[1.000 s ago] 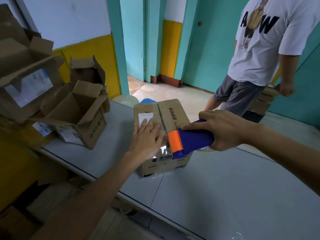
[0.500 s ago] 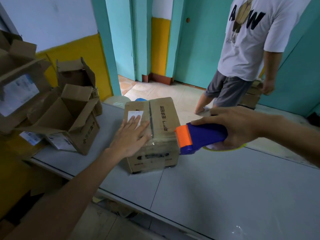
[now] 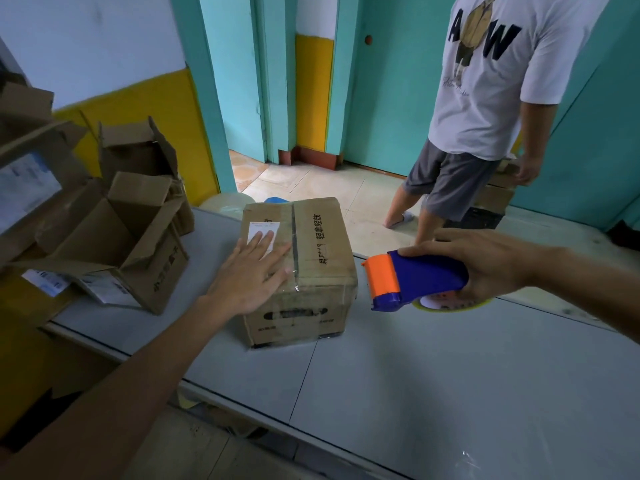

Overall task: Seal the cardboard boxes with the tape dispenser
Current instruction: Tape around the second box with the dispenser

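Box [image 3: 322, 244] mid-bench [image 3: 450, 375] looks taped along its seam: left hand [image 3: 249, 275] flat on top, right hand [image 3: 485, 265] gripping tape dispenser [image 3: 415, 277] at its 3 o'clock; open boxes [image 3: 114, 237] at 9 o'clock not yet sealed.

The box [image 3: 322, 271] bore "轻拿轻放" printed on its top; the bystander's white T-shirt [image 3: 485, 109] showed large letters "A" and "W".

Under our left hand [image 3: 251, 275] we see a brown cardboard box [image 3: 332, 282] with black print and a white label [image 3: 263, 227]. Our right hand [image 3: 485, 265] holds a tape dispenser [image 3: 426, 275], blue with an orange front. The table [image 3: 450, 375] below both hands is grey. Beyond the right hand, a white T-shirt [image 3: 485, 98] bears black letters.
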A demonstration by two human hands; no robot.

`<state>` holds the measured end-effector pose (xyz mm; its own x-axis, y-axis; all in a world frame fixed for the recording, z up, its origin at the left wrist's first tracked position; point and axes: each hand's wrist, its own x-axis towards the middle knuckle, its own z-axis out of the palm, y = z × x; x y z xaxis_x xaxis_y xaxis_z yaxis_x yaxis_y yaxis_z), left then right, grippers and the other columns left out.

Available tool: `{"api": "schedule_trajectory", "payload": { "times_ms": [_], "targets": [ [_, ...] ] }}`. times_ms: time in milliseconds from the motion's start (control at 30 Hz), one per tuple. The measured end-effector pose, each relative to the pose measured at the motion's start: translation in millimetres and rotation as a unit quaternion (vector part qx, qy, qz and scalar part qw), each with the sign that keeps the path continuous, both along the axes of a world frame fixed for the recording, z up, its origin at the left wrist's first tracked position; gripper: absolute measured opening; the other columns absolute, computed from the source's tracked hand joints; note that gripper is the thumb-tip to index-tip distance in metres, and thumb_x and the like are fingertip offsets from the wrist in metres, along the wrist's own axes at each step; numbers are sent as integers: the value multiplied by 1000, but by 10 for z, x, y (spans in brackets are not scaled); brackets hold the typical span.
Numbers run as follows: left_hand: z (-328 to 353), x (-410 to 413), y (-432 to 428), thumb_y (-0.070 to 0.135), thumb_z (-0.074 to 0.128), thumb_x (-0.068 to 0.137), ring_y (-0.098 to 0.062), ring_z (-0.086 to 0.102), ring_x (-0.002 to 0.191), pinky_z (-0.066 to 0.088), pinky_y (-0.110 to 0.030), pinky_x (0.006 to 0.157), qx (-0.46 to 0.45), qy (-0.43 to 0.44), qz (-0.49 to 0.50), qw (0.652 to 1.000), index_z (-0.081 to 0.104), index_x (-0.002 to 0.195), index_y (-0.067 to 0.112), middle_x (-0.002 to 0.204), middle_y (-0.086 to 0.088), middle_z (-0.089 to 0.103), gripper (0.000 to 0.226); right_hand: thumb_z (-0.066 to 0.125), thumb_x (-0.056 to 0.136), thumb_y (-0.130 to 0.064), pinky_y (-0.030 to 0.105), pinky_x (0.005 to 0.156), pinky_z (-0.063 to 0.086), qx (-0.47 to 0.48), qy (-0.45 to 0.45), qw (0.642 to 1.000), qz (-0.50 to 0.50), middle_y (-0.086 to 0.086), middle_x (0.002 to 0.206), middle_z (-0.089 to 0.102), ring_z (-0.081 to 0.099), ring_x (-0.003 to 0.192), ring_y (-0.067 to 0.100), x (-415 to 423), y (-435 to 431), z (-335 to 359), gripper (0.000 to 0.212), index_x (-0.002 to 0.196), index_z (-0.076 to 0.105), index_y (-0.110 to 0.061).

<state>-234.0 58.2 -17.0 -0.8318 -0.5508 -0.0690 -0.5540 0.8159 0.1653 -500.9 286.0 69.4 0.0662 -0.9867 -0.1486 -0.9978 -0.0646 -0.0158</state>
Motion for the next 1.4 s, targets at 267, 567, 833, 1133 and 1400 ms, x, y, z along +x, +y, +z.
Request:
{"api": "schedule_trajectory", "payload": {
  "times_ms": [267,567,833,1133,1400],
  "targets": [
    [-17,-14,-18,50,18,97,-14,-12,144,-11,-36,113,-2,-4,-1,1000,0,147,36,157,1,-9,55,51,69,-77,19,72,45,14,15,1000,-17,-10,102,48,51,86,9,-236,48,-122,79,134,11,-59],
    [-12,-58,-9,50,18,97,-15,-12,144,-12,-37,114,-13,-9,-3,1000,0,148,35,157,0,-8,55,74,70,-51,13,78,43,55,-106,989,-84,-5,122,51,51,100,7,-161,-7,-675,87,138,20,-46],
    [-30,-33,-57,50,19,98,-16,-11,144,-9,-39,114,-8,-10,-8,1000,2,148,33,157,0,-7,56,71,73,-15,10,72,40,109,-146,977,-111,-9,110,47,51,99,10,51,-77,-808,80,138,30,-38],
    [-64,-40,-183,57,12,94,-13,-9,144,-5,-41,116,27,9,-38,999,5,148,34,157,1,-5,58,63,77,-43,27,71,37,121,11,984,-131,-2,99,44,46,86,14,196,-89,-1117,73,139,26,-43],
    [4,223,-274,44,37,91,-7,45,116,34,-17,91,330,384,124,853,53,122,29,126,10,51,38,58,80,-48,30,75,38,174,76,972,-136,3,114,46,48,102,21,290,56,-1332,73,143,19,-42]
  ]
}}
